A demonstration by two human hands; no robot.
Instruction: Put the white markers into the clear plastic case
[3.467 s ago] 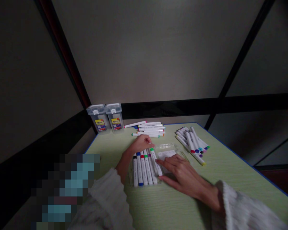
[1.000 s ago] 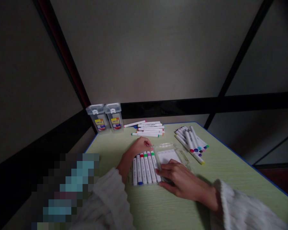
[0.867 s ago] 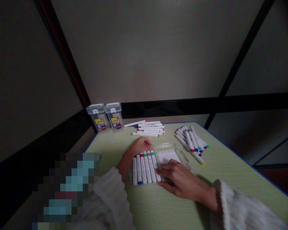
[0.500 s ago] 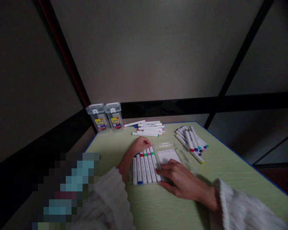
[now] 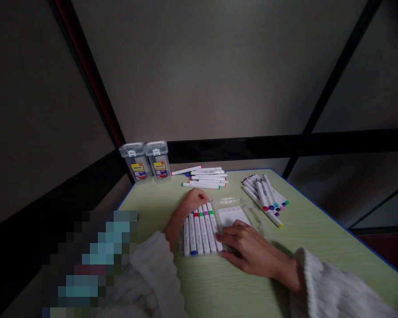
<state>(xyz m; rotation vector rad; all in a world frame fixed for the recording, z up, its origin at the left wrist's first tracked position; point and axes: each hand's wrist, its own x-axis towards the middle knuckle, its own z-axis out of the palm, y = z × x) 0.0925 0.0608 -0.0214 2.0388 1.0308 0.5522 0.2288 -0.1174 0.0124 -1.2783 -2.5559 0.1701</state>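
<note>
An open clear plastic case (image 5: 230, 201) lies on the table. A row of white markers (image 5: 199, 234) with colored bands fills its left half, and a white card (image 5: 230, 213) shows in its right half. My left hand (image 5: 195, 198) rests curled at the far end of the row; its fingertips are partly hidden, so I cannot make out what they hold. My right hand (image 5: 243, 245) reaches across the right half, its fingers bent and its fingertips and thumb at the near end of the rightmost marker (image 5: 214, 227).
Two lidded clear boxes (image 5: 159, 163) with yellow labels stand at the back left of the light green table (image 5: 212, 291). Loose markers (image 5: 207, 177) lie along the back. Another pile of markers (image 5: 264, 196) lies to the right. A wall (image 5: 212, 79) rises behind the table.
Almost nothing differs. Both hands keep their places at the markers, and the view has shifted very slightly.
</note>
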